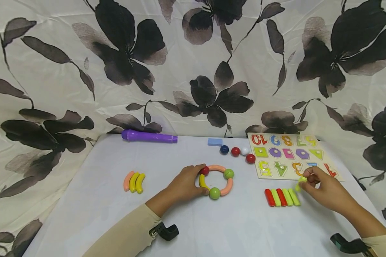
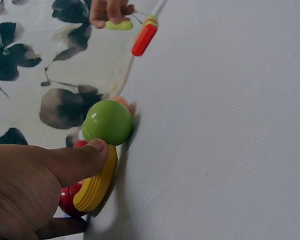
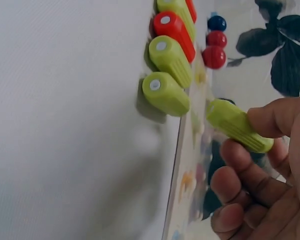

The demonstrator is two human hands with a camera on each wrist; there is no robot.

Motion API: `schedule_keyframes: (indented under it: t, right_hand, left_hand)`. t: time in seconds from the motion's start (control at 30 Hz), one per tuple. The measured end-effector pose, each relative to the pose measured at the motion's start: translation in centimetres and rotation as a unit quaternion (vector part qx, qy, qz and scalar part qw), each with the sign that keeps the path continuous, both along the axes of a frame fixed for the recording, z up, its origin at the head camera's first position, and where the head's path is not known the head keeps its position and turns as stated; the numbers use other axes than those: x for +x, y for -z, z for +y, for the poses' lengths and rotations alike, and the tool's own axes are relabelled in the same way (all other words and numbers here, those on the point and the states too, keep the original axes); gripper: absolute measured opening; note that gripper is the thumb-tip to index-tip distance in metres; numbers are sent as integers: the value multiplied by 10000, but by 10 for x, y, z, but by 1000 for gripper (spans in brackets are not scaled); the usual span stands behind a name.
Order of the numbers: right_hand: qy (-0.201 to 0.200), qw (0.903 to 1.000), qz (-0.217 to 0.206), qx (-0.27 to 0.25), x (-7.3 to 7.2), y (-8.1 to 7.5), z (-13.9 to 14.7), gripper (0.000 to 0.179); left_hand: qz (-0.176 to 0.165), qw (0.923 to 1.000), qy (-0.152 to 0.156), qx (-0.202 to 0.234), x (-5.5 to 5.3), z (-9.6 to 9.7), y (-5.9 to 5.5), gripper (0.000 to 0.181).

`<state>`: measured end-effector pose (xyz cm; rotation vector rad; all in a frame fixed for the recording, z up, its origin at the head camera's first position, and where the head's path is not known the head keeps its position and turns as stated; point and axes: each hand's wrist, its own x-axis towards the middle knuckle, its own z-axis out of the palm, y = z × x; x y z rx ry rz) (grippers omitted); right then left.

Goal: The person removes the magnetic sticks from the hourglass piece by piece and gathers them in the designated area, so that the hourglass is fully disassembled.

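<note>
The white table (image 1: 199, 228) is backed by flower-printed cloth (image 1: 167, 117). On the tabletop, a toy ring (image 1: 227, 186) is gripped at its left side between the left hand's (image 1: 187, 183) thumb and fingers; a lime stick (image 3: 235, 125) is pinched, raised, by the right hand (image 1: 325, 191) near the number board (image 1: 281, 147).

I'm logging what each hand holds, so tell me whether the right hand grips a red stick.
No, the right hand pinches a yellow-green stick, while the red sticks lie on the table.

Seven balls (image 1: 250, 159), six sticks (image 1: 279, 197), probably six arcs (image 1: 140, 183), one block (image 1: 214, 142), one board (image 1: 294, 143), one microphone (image 1: 149, 136).
</note>
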<state>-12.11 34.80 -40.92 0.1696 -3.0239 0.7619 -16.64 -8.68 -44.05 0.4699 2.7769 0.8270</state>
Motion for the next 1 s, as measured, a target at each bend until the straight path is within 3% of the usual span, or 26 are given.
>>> schedule_keyframes:
  t: [0.27, 0.4, 0.67, 0.87, 1.0]
  right_hand:
    - [-236, 9936, -1101, -59, -2, 6, 5, 27]
    - [-331, 9897, -1391, -92, -1, 10, 4, 28]
    - [-463, 9911, -1241, 107, -1, 14, 3, 28]
    - [-355, 9892, -1360, 421, -4, 10, 1, 36]
    - [-286, 9910, -1048, 779, -7, 3, -7, 40]
  left_hand:
    - [62, 10000, 51, 4, 0, -1, 1, 88]
    - [66, 9999, 85, 27, -1, -2, 1, 87]
    - [28, 10000, 42, 48, 0, -1, 0, 88]
    - [29, 10000, 71, 50, -1, -2, 1, 89]
    - [42, 9998, 151, 78, -1, -5, 1, 87]
